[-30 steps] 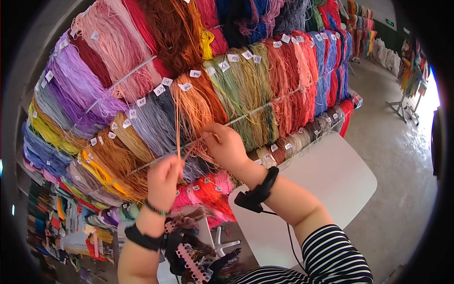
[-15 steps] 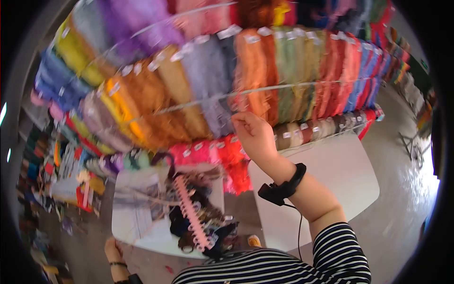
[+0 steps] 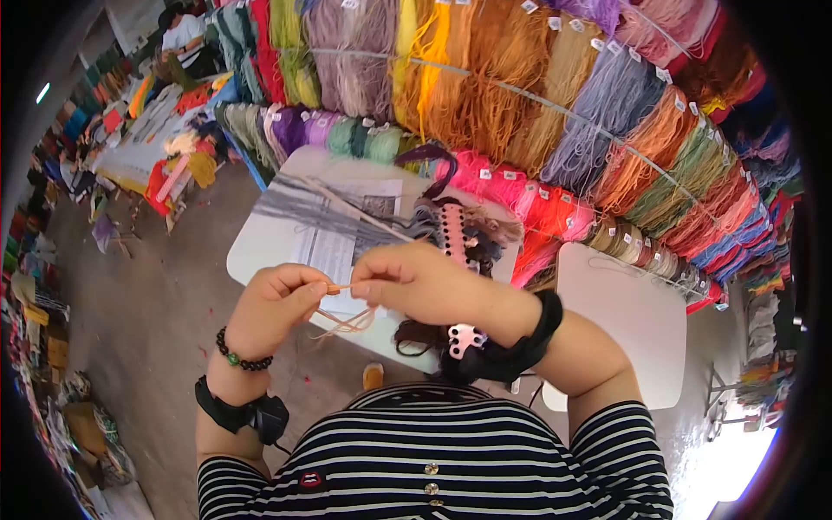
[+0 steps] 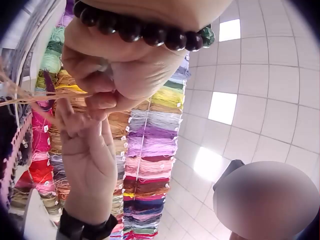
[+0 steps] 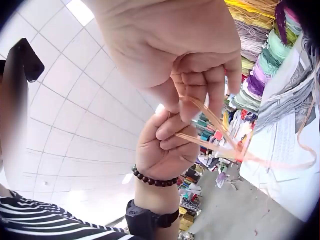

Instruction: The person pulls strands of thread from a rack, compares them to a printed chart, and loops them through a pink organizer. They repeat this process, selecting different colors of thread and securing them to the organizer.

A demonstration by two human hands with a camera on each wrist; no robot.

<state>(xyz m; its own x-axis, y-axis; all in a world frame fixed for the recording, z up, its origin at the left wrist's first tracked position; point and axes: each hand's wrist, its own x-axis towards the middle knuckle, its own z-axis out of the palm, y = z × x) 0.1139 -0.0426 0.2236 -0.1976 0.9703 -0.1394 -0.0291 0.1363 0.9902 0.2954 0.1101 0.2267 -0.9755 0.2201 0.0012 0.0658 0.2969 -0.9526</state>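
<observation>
Thin strands of pale orange yarn [image 3: 341,287] run between both hands in front of the striped shirt. My left hand [image 3: 276,303] pinches them between thumb and fingertips, its beaded bracelet at the wrist. Close beside it, my right hand [image 3: 420,282] pinches the same strands with thumb and forefinger. Loose lengths of the yarn hang in a loop below the fingertips. In the right wrist view the orange yarn [image 5: 215,120] trails away from both hands, and in the left wrist view the yarn [image 4: 50,95] stretches out to the left.
Below the hands is a white table [image 3: 251,243] with grey yarn [image 3: 329,217], a printed sheet [image 3: 381,189] and a pink holed strip [image 3: 452,230] among dark yarn. A second white table [image 3: 620,329] stands right. Behind hangs a rack of coloured skeins [image 3: 511,87]. Another person [image 3: 182,35] is far left.
The left hand dropped away from the rack with the strands, then the right hand left it too. Both now meet in front of the body, and the head view has turned left and down.
</observation>
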